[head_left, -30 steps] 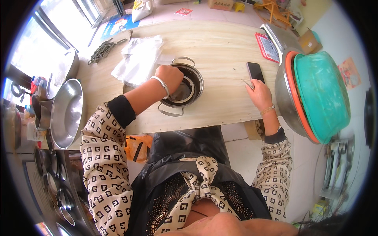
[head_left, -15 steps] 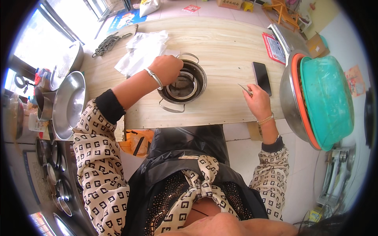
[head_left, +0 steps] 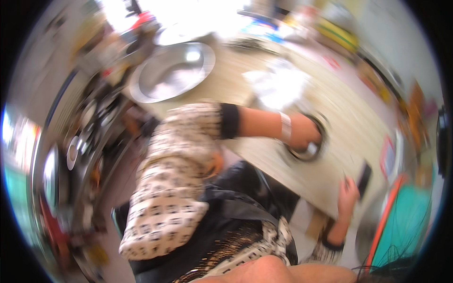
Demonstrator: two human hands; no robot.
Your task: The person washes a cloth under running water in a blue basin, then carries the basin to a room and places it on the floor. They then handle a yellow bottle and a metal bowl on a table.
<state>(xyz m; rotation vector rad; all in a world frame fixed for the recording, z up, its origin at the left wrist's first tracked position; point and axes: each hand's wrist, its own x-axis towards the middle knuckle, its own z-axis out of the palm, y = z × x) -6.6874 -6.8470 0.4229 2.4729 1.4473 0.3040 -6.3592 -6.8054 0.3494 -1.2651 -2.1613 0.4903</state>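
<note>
The whole picture is smeared by motion. My left hand [head_left: 302, 134], with a silver bangle at the wrist, reaches over a round metal pot [head_left: 319, 152] on the wooden table. Its fingers curl down into the pot, and what they hold there is hidden. To the right, my right hand [head_left: 348, 194] is closed near the table's edge. A thin pointed metal tool [head_left: 345, 177] sticks up from its fingers. Just beyond that hand lies a dark phone [head_left: 364, 175].
Crumpled white paper [head_left: 278, 84] lies behind the pot. A wide steel basin [head_left: 141, 85] sits at the table's far left. At the lower right stand an orange-rimmed basin [head_left: 384, 221] and a green tub [head_left: 410, 221]. Several pans crowd the left shelf.
The view has swung left, so the table, pot and hands appear further right and tilted. My left hand remains at the pot; my right still grips the thin tool beside the phone.
</note>
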